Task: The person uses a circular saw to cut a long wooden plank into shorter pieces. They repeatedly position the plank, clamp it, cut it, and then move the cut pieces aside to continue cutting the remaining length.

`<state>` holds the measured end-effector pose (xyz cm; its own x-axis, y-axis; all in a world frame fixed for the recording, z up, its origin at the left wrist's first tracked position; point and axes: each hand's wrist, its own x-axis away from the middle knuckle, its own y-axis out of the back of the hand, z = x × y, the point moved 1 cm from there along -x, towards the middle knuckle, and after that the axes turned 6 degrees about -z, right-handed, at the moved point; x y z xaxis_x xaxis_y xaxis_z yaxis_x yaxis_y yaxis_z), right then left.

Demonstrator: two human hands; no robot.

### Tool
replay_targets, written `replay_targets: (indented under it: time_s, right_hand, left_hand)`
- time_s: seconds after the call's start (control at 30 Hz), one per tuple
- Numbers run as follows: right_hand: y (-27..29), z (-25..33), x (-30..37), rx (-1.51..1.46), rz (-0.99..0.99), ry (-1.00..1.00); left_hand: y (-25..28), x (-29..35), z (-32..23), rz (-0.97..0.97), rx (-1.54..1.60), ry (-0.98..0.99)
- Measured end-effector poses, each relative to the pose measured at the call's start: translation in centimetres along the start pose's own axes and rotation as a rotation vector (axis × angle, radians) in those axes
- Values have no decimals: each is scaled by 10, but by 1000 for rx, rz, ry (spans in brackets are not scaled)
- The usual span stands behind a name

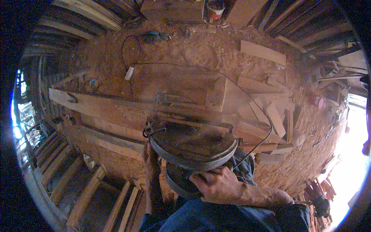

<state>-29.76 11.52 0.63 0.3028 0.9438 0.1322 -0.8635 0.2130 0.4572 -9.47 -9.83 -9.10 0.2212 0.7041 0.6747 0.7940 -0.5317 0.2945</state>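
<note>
In front of my body is a dark, rounded thing with a grey curved rim and small dark fittings at its left and right ends. Its exact kind cannot be made out. My right hand is closed on the dark part just below the rim, with fingers curled. My left hand is upright at the rim's left end, its fingers mostly hidden and dim. Beyond the rim, long wooden boards lie to the left. A thin black cord curves down the right toward the rounded thing.
Reddish-brown sawdust covers the ground, with hazy dust above it. Wood offcuts are piled at right. A plank lies farther back. A white connector, a green tool and a red-and-white bucket are behind. Stacked timber stands lower left.
</note>
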Motion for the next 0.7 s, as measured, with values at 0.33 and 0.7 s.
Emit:
replay_targets:
  time_s: [0.33, 0.7]
  right_hand:
    - [-8, 4, -17, 1, -56, 4]
    - [-13, 10, -32, -2, -22, -1]
  left_hand:
    - [20, -18, 12, -125, 0, 96]
    - [37, -32, 20, -94, 46, 32]
